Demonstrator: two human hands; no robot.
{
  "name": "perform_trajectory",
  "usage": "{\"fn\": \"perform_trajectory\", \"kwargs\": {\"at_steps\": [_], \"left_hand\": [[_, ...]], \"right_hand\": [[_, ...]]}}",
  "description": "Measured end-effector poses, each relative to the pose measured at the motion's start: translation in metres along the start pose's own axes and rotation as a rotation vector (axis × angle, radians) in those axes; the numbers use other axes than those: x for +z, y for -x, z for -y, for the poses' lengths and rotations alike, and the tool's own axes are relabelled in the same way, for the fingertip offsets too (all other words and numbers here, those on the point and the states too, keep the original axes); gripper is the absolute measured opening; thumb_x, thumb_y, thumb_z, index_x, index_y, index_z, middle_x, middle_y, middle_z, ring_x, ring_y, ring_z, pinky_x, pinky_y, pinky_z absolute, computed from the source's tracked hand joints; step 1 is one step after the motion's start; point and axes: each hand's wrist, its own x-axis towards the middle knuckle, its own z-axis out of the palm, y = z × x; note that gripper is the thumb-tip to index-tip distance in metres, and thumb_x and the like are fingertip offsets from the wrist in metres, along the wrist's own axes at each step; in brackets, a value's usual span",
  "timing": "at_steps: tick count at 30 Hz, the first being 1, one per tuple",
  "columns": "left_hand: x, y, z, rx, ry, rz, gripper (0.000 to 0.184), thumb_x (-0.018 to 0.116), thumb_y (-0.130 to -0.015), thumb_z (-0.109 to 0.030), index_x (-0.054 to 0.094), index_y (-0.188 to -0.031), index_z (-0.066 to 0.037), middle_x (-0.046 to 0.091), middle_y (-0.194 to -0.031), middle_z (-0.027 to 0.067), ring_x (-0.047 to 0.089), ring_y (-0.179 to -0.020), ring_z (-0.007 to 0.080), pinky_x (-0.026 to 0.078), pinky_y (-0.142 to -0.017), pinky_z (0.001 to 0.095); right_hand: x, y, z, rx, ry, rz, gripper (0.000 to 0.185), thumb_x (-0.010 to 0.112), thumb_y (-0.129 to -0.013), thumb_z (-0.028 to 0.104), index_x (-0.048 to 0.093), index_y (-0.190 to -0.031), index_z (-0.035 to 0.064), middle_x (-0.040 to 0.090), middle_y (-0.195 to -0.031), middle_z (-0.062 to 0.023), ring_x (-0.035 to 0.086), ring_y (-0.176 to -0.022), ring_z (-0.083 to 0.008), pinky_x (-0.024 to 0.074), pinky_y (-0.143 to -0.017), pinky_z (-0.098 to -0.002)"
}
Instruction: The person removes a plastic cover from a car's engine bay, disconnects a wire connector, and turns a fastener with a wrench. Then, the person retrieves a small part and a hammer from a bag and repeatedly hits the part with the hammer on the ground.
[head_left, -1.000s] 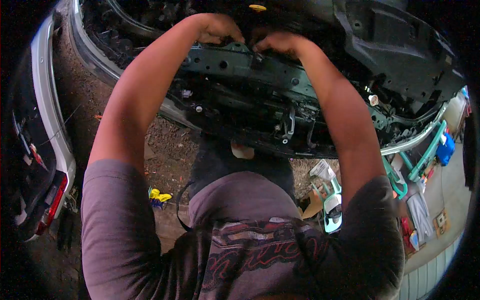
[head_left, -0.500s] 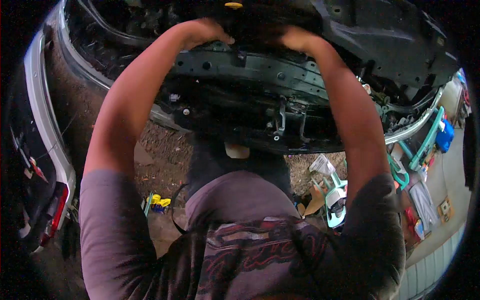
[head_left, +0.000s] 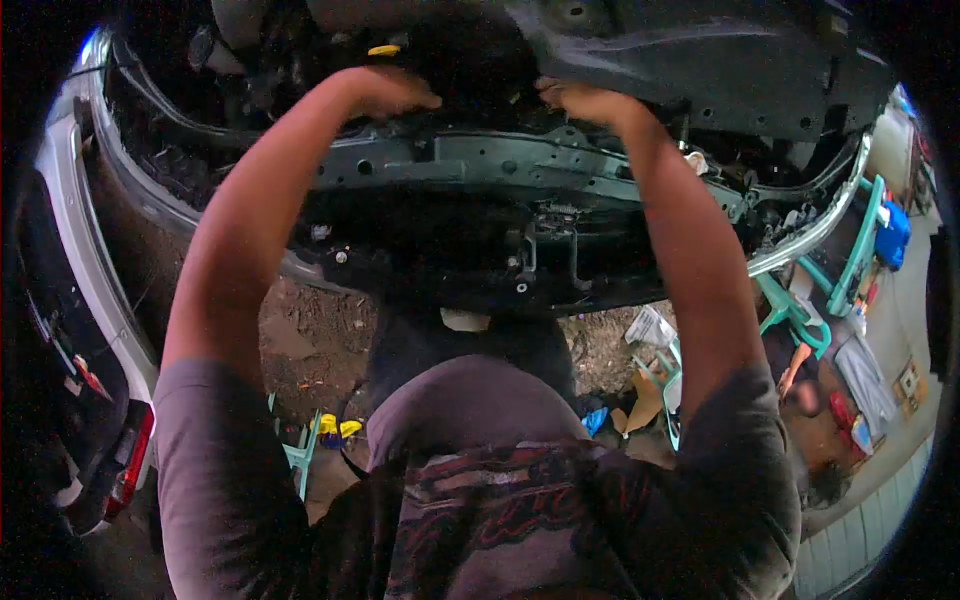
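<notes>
- Crossbar [head_left: 470, 160]: grey-green metal, smooth, low sheen, punched with holes.
- Panel [head_left: 700, 75]: dark, mostly matt; metal or plastic, cannot tell.
- Cap [head_left: 384, 50]: yellow, smooth, looks like plastic.
- Bumper [head_left: 95, 260]: pale, smooth, glossy.
- Tail light [head_left: 130, 470]: red plastic, glossy.
- Shirt [head_left: 480, 400]: soft matt cloth, printed chest.
- Ground [head_left: 310, 330]: rough, matt earth.
- Chair [head_left: 857, 250]: green plastic, smooth, slight sheen.
- Cardboard [head_left: 645, 402]: brown, matt.
</notes>
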Motion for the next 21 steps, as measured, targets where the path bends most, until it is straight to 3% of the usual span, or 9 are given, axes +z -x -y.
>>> {"fn": "perform_trajectory", "kwargs": {"at_steps": [1, 5, 8, 10, 14, 16, 18, 20, 21], "left_hand": [[0.005, -0.012, -0.007, 0.13, -0.089, 0.018, 0.054, 0.062, -0.097, -0.046, 0.064, -0.133, -0.006, 0.064, -0.133, 0.0117, 0.061, -0.113, 0.0238, 0.05, -0.093, 0.043], [0.027, -0.027, -0.068, 0.008, 0.051, 0.157, 0.052, 0.06, -0.098, -0.042, 0.062, -0.135, -0.006, 0.064, -0.133, 0.0121, 0.062, -0.106, 0.0242, 0.05, -0.092, 0.0422], [0.032, -0.05, -0.078, 0.046, -0.268, 0.201, 0.054, 0.059, -0.098, -0.039, 0.057, -0.141, -0.005, 0.064, -0.129, 0.0122, 0.062, -0.097, 0.0243, 0.05, -0.09, 0.0424], [0.034, -0.033, -0.082, 0.116, 0.043, -0.09, 0.055, 0.058, -0.098, -0.037, 0.054, -0.142, -0.004, 0.065, -0.123, 0.0111, 0.059, -0.09, 0.0237, 0.05, -0.086, 0.0444], [0.037, -0.023, -0.102, 0.084, 0.073, -0.071, 0.052, 0.058, -0.099, -0.036, 0.055, -0.139, -0.004, 0.064, -0.123, 0.0111, 0.061, -0.093, 0.0255, 0.05, -0.089, 0.0451], [0.038, -0.024, -0.111, -0.13, 0.264, -0.041, 0.047, 0.057, -0.099, -0.033, 0.056, -0.138, -0.006, 0.063, -0.13, 0.0119, 0.061, -0.106, 0.0292, 0.05, -0.093, 0.0462], [0.046, -0.031, -0.11, -0.052, 0.343, -0.154, 0.046, 0.056, -0.1, -0.033, 0.057, -0.138, -0.009, 0.063, -0.131, 0.0114, 0.062, -0.106, 0.0302, 0.052, -0.091, 0.0459], [0.052, -0.047, -0.103, 0.075, 0.436, -0.298, 0.044, 0.055, -0.1, -0.033, 0.058, -0.138, -0.012, 0.063, -0.13, 0.0109, 0.063, -0.105, 0.0309, 0.053, -0.089, 0.0456], [0.056, -0.055, -0.099, 0.093, 0.432, -0.295, 0.044, 0.055, -0.099, -0.034, 0.058, -0.137, -0.012, 0.063, -0.129, 0.0108, 0.062, -0.104, 0.0308, 0.053, -0.088, 0.0457]], "right_hand": [[0.003, -0.008, 0.002, 0.044, 0.057, 0.004, 0.039, 0.049, -0.102, 0.022, 0.064, -0.134, 0.0047, 0.067, -0.129, -0.0136, 0.064, -0.109, -0.025, 0.0496, -0.097, -0.0365], [0.037, -0.039, 0.028, 0.234, 0.264, 0.039, 0.047, 0.049, -0.099, 0.031, 0.063, -0.132, 0.0001, 0.064, -0.134, -0.0197, 0.062, -0.122, -0.0329, 0.0453, -0.104, -0.0464], [0.026, -0.028, 0.078, 0.259, 0.287, 0.078, 0.047, 0.049, -0.099, 0.03, 0.063, -0.133, 0.0001, 0.061, -0.139, -0.0219, 0.059, -0.128, -0.0357, 0.0448, -0.104, -0.0471], [0.029, -0.028, 0.08, 0.232, 0.295, 0.062, 0.046, 0.048, -0.099, 0.028, 0.062, -0.134, 0.0009, 0.059, -0.141, -0.0232, 0.059, -0.128, -0.0381, 0.0456, -0.104, -0.0485], [0.024, -0.014, 0.083, 0.243, 0.228, -0.005, 0.044, 0.044, -0.101, 0.025, 0.061, -0.136, 0.004, 0.06, -0.14, -0.0234, 0.061, -0.124, -0.0408, 0.0476, -0.102, -0.0505], [0.021, 0.0, 0.084, 0.211, 0.254, -0.076, 0.044, 0.044, -0.101, 0.024, 0.059, -0.139, 0.0066, 0.061, -0.138, -0.0237, 0.06, -0.123, -0.0425, 0.0475, -0.102, -0.051], [0.025, 0.019, 0.078, 0.163, 0.302, -0.14, 0.045, 0.044, -0.101, 0.023, 0.057, -0.142, 0.0084, 0.061, -0.137, -0.0242, 0.06, -0.123, -0.0437, 0.047, -0.103, -0.0512], [0.033, 0.045, 0.072, 0.009, 0.108, -0.343, 0.047, 0.047, -0.1, 0.022, 0.051, -0.146, 0.0107, 0.061, -0.135, -0.0254, 0.057, -0.124, -0.0454, 0.0461, -0.105, -0.0507], [0.026, 0.062, 0.077, -0.001, 0.088, -0.295, 0.049, 0.05, -0.099, 0.019, 0.049, -0.148, 0.0127, 0.062, -0.131, -0.0273, 0.057, -0.121, -0.0475, 0.0463, -0.104, -0.0517]]}}
